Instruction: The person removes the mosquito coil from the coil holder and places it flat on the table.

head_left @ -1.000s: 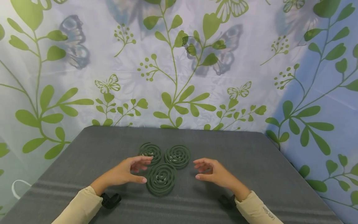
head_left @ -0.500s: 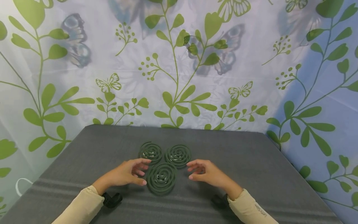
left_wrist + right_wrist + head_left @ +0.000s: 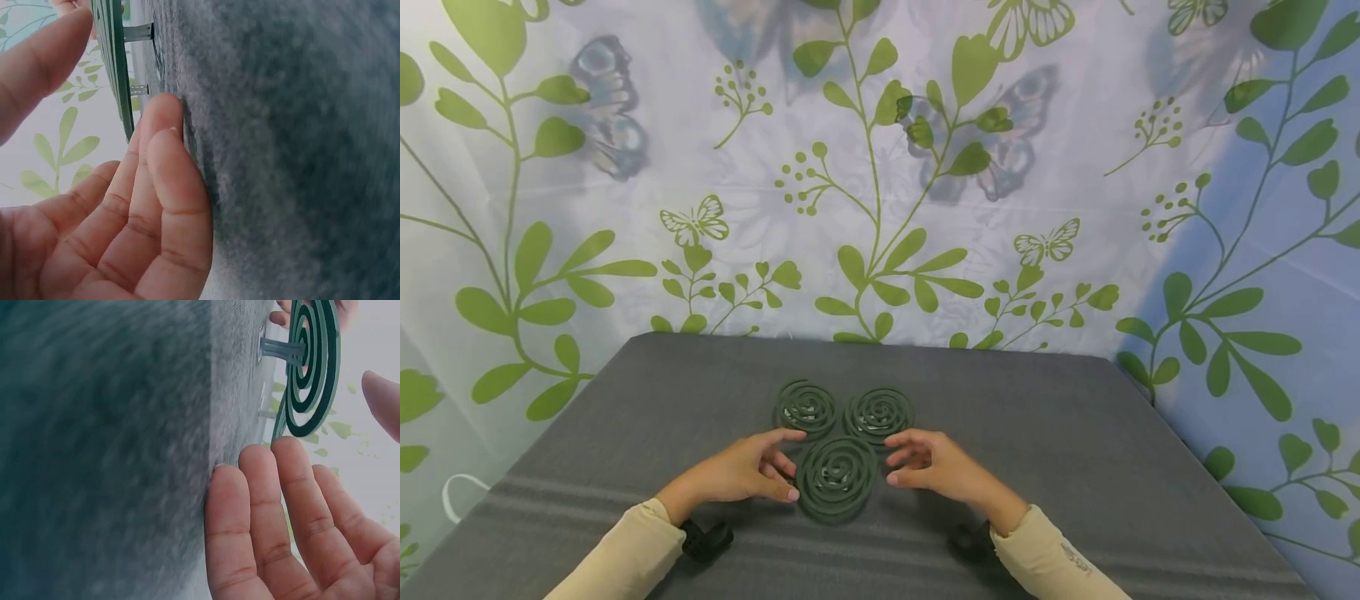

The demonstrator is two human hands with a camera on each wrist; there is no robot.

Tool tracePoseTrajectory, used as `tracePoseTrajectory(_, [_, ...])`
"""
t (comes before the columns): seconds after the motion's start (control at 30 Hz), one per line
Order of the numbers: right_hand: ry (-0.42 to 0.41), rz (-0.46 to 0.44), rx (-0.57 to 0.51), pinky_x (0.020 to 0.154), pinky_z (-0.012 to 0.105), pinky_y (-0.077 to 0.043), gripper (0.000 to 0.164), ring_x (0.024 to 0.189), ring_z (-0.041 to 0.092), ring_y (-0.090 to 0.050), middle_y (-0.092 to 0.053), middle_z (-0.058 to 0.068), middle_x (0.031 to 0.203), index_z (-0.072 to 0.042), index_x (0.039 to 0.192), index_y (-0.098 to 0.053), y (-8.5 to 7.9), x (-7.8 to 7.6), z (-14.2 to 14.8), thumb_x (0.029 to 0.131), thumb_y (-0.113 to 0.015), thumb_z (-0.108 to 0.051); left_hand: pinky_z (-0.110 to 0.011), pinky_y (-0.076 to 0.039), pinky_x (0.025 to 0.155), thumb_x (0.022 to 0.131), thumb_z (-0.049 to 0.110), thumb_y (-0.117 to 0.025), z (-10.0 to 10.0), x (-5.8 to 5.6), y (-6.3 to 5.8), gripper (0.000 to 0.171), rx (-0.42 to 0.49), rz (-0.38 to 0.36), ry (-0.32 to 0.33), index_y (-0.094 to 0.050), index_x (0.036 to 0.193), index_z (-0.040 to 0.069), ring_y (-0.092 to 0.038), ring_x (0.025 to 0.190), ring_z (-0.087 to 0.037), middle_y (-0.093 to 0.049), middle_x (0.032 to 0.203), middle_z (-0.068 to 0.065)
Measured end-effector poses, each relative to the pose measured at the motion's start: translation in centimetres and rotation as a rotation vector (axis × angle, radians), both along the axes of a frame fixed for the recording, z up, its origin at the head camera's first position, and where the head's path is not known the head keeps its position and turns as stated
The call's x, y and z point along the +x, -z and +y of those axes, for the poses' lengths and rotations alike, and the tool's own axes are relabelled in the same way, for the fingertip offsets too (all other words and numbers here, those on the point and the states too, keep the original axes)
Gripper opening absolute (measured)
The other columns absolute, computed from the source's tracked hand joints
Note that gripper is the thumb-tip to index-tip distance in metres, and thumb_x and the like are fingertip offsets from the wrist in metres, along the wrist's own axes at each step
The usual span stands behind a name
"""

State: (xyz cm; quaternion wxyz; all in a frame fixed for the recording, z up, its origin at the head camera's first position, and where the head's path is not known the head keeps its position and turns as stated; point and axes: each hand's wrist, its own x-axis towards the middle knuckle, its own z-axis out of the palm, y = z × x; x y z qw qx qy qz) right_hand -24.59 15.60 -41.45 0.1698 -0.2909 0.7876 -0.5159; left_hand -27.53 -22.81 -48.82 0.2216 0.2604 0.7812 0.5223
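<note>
Three green mosquito coils sit raised on small metal stands in the head view: a front coil (image 3: 836, 505), a back left coil (image 3: 805, 400) and a back right coil (image 3: 880, 404). My left hand (image 3: 741, 471) is at the front coil's left edge, thumb tip right at its rim. In the left wrist view its fingers (image 3: 165, 187) reach low along the cloth, beside a metal stand (image 3: 139, 32). My right hand (image 3: 938, 468) is just right of the front coil, fingers loosely bent, thumb apart. The right wrist view shows a coil (image 3: 331, 375) past its fingertips (image 3: 290, 450).
Grey cloth covers the table (image 3: 1037, 417) under the coils. A leaf and butterfly patterned curtain (image 3: 880, 208) hangs behind it and along the sides. Beyond the table's left edge shows a white loop (image 3: 452, 496). Dark bands (image 3: 706, 540) sit at my wrists.
My right hand has moved left, up to the front coil. My left hand has shifted slightly toward the same coil, its thumb now at the rim. The coils have stayed in place.
</note>
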Motion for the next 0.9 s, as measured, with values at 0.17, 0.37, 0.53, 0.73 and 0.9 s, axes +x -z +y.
tracePoseTrajectory(0.17, [0.010,-0.057,-0.024,0.086,0.034,-0.060,0.056,0.107,0.032,-0.075,-0.074,0.026,0.123,0.014,0.145,-0.056,-0.1,0.1,-0.8,0.098,-0.079,-0.006,-0.035,-0.060,0.071,0.094,0.032,-0.089,0.4,0.3,-0.3,0.095,-0.025,0.060,0.023,-0.035,0.169,0.008,-0.075,0.089,-0.021,-0.074,0.115,-0.006])
tracePoseTrajectory(0.37, [0.004,-0.087,-0.020,0.082,0.033,-0.060,0.064,0.100,0.027,-0.077,-0.075,0.021,0.121,0.014,0.151,-0.051,-0.2,0.3,-1.7,0.096,-0.080,-0.002,-0.033,-0.059,0.070,0.094,0.025,-0.089,1.1,1.2,-1.2,0.096,-0.017,-0.006,-0.018,-0.033,0.166,-0.003,-0.074,0.085,-0.019,-0.074,0.106,-0.005])
tracePoseTrajectory(0.53, [0.004,-0.098,-0.019,0.080,0.031,-0.060,0.068,0.095,0.022,-0.076,-0.074,0.013,0.115,0.013,0.152,-0.050,0.0,0.2,-2.2,0.094,-0.081,-0.001,-0.031,-0.057,0.072,0.093,0.018,-0.088,2.3,3.4,-4.8,0.096,-0.017,-0.019,-0.013,-0.030,0.163,-0.013,-0.072,0.084,-0.018,-0.074,0.100,-0.004])
tracePoseTrajectory(0.73, [0.036,-0.124,-0.007,0.082,0.033,-0.061,0.068,0.094,0.022,-0.076,-0.072,0.007,0.112,0.010,0.151,-0.054,0.3,0.0,-2.5,0.091,-0.084,0.000,-0.029,-0.055,0.071,0.094,0.016,-0.086,2.9,4.5,-6.6,0.095,-0.004,-0.012,0.013,-0.027,0.160,-0.020,-0.068,0.080,-0.012,-0.071,0.096,0.001])
tracePoseTrajectory(0.9, [0.036,-0.131,-0.012,0.080,0.031,-0.061,0.068,0.093,0.020,-0.076,-0.075,0.007,0.108,0.011,0.151,-0.054,0.2,0.1,-2.5,0.091,-0.084,0.002,-0.028,-0.055,0.069,0.094,0.013,-0.086,3.2,4.7,-6.7,0.092,0.002,-0.020,-0.005,-0.028,0.159,-0.020,-0.067,0.077,-0.011,-0.072,0.095,0.000])
